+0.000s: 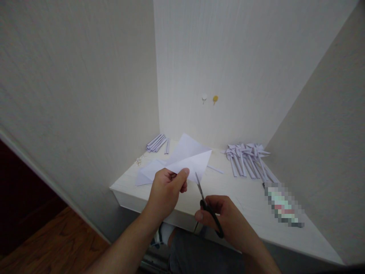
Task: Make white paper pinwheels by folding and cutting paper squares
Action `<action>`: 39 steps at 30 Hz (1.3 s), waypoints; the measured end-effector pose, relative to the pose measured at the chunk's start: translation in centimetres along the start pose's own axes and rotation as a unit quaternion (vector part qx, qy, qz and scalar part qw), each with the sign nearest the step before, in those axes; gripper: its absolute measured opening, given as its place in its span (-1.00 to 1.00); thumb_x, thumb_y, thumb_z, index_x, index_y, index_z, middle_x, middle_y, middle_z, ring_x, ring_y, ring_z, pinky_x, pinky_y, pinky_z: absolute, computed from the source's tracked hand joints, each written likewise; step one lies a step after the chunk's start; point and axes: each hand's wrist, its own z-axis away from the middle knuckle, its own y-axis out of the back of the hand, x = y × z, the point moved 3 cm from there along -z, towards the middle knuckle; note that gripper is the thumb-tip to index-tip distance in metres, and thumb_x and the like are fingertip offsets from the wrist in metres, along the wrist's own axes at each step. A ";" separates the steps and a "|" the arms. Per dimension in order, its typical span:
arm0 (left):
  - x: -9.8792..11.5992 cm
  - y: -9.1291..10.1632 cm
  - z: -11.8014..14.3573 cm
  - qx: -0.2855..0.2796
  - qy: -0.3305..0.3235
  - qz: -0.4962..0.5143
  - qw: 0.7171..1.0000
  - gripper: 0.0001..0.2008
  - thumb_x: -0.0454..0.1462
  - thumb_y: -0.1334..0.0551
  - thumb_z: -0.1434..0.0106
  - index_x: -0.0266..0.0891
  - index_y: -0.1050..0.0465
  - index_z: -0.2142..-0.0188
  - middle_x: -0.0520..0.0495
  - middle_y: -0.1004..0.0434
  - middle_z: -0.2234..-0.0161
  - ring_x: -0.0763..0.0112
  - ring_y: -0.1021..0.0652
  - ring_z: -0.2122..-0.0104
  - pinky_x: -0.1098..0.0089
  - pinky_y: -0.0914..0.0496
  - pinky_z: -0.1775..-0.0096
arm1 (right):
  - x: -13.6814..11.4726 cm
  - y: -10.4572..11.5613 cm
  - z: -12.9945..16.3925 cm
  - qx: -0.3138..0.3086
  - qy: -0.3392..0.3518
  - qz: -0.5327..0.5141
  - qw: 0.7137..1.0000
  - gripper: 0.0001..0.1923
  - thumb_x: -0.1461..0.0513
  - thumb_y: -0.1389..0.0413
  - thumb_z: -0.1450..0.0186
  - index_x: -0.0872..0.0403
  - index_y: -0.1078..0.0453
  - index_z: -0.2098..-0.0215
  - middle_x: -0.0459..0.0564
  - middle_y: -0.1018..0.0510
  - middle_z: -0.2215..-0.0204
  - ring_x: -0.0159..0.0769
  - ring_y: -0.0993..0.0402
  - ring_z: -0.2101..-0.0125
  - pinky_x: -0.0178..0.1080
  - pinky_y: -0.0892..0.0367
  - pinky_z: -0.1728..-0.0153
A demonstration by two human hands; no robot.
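My left hand point(169, 186) pinches the near edge of a white sheet of paper point(196, 161), thumb on top, and holds it above the white desk. In my right hand point(222, 215) is a pair of scissors point(201, 191) with black handles. Their blades point up and away from me and meet the sheet just right of my left thumb. More white paper point(146, 173) lies on the desk to the left, partly behind my left hand. How far the sheet is cut cannot be made out.
Rolled paper sticks point(156, 144) lie at the back left of the desk point(216, 190). Several paper pinwheels point(246, 156) on sticks are piled at the back right. A blurred-out item point(283, 205) lies near the right wall. Two hooks, one yellow point(215, 99), are on the back wall.
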 end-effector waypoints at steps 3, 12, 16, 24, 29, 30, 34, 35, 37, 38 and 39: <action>0.0 0.1 0.0 0.003 -0.003 -0.008 1.000 -0.58 -0.09 -0.24 -0.23 -0.22 -0.35 0.69 0.05 -0.37 0.71 0.47 -0.40 0.62 0.42 -0.28 0.47 | 0.4 -0.1 -0.1 -0.003 -0.006 -0.017 1.000 -0.58 -0.02 -0.28 -0.12 0.08 -0.25 0.56 -0.22 -0.17 0.62 -0.45 -0.01 0.56 -0.31 0.07 0.56; 0.0 -0.1 0.0 0.011 -0.003 0.006 1.000 -0.59 -0.09 -0.25 -0.21 -0.22 -0.35 0.69 0.06 -0.37 0.71 0.48 -0.39 0.62 0.43 -0.29 0.46 | 0.1 0.1 -0.1 0.034 -0.007 0.034 0.999 -0.58 -0.03 -0.26 -0.11 0.07 -0.25 0.61 -0.22 -0.17 0.67 -0.43 -0.03 0.58 -0.30 0.05 0.56; 0.1 -0.1 -0.1 0.010 -0.001 0.006 1.000 -0.59 -0.08 -0.25 -0.20 -0.21 -0.34 0.70 0.06 -0.36 0.72 0.48 -0.39 0.63 0.43 -0.28 0.47 | 0.1 0.2 -0.1 0.040 -0.006 0.043 0.998 -0.59 -0.02 -0.25 -0.12 0.07 -0.27 0.62 -0.20 -0.23 0.68 -0.43 -0.06 0.60 -0.30 0.03 0.57; 0.3 -0.2 -0.1 0.015 0.008 -0.002 1.000 -0.57 -0.07 -0.25 -0.19 -0.21 -0.33 0.71 0.05 -0.35 0.72 0.48 -0.38 0.63 0.42 -0.27 0.47 | 0.4 0.3 -0.2 0.051 -0.010 0.055 0.997 -0.55 -0.06 -0.26 -0.11 0.07 -0.28 0.65 -0.18 -0.25 0.71 -0.43 -0.09 0.63 -0.29 0.01 0.58; -0.1 -0.2 0.1 0.010 0.008 -0.001 1.000 -0.57 -0.06 -0.24 -0.19 -0.21 -0.34 0.71 0.05 -0.36 0.72 0.47 -0.39 0.63 0.41 -0.28 0.46 | 0.2 0.2 -0.2 0.043 -0.011 0.052 0.998 -0.57 -0.05 -0.24 -0.11 0.07 -0.27 0.65 -0.19 -0.24 0.70 -0.43 -0.07 0.62 -0.29 0.03 0.57; -0.1 -0.2 0.1 0.010 0.008 0.002 1.000 -0.57 -0.06 -0.24 -0.19 -0.21 -0.34 0.71 0.04 -0.36 0.72 0.46 -0.39 0.63 0.41 -0.28 0.46 | 0.2 0.2 -0.3 0.040 -0.013 0.048 0.998 -0.57 -0.04 -0.24 -0.11 0.07 -0.27 0.64 -0.19 -0.23 0.70 -0.43 -0.07 0.62 -0.29 0.03 0.57; -0.1 -0.3 0.3 0.005 0.006 -0.008 1.000 -0.57 -0.07 -0.24 -0.19 -0.20 -0.34 0.72 0.03 -0.37 0.71 0.45 -0.40 0.62 0.40 -0.30 0.45 | 0.3 0.1 -0.3 0.036 -0.011 0.041 0.998 -0.59 -0.03 -0.24 -0.11 0.07 -0.29 0.63 -0.18 -0.25 0.68 -0.43 -0.07 0.61 -0.29 0.03 0.57; 0.0 -0.3 0.3 0.003 0.007 -0.010 1.000 -0.57 -0.07 -0.24 -0.19 -0.20 -0.35 0.72 0.03 -0.37 0.71 0.45 -0.40 0.62 0.40 -0.30 0.45 | 0.3 0.1 -0.3 0.035 -0.009 0.039 0.999 -0.58 -0.03 -0.25 -0.12 0.07 -0.29 0.63 -0.18 -0.26 0.68 -0.43 -0.07 0.61 -0.29 0.03 0.57; 0.0 -0.4 0.4 -0.002 0.010 -0.009 1.000 -0.57 -0.07 -0.24 -0.19 -0.20 -0.35 0.73 0.03 -0.37 0.71 0.45 -0.39 0.63 0.41 -0.30 0.46 | 0.2 0.1 -0.3 0.036 -0.010 0.036 0.999 -0.57 -0.05 -0.26 -0.12 0.07 -0.28 0.63 -0.18 -0.24 0.69 -0.43 -0.07 0.61 -0.29 0.03 0.57; 0.0 -0.4 0.4 -0.003 0.012 -0.005 1.000 -0.58 -0.07 -0.24 -0.18 -0.20 -0.35 0.72 0.03 -0.37 0.71 0.45 -0.39 0.63 0.41 -0.30 0.47 | 0.2 0.1 -0.3 0.037 -0.011 0.033 0.999 -0.55 -0.06 -0.27 -0.11 0.07 -0.28 0.64 -0.19 -0.23 0.69 -0.43 -0.06 0.61 -0.29 0.03 0.57; 0.0 -0.5 0.5 -0.005 0.014 -0.001 1.000 -0.58 -0.07 -0.24 -0.17 -0.20 -0.34 0.72 0.03 -0.36 0.71 0.45 -0.38 0.63 0.41 -0.30 0.47 | 0.1 0.1 -0.3 0.038 -0.011 0.032 0.999 -0.53 -0.08 -0.28 -0.10 0.06 -0.26 0.64 -0.20 -0.22 0.70 -0.43 -0.05 0.61 -0.29 0.04 0.57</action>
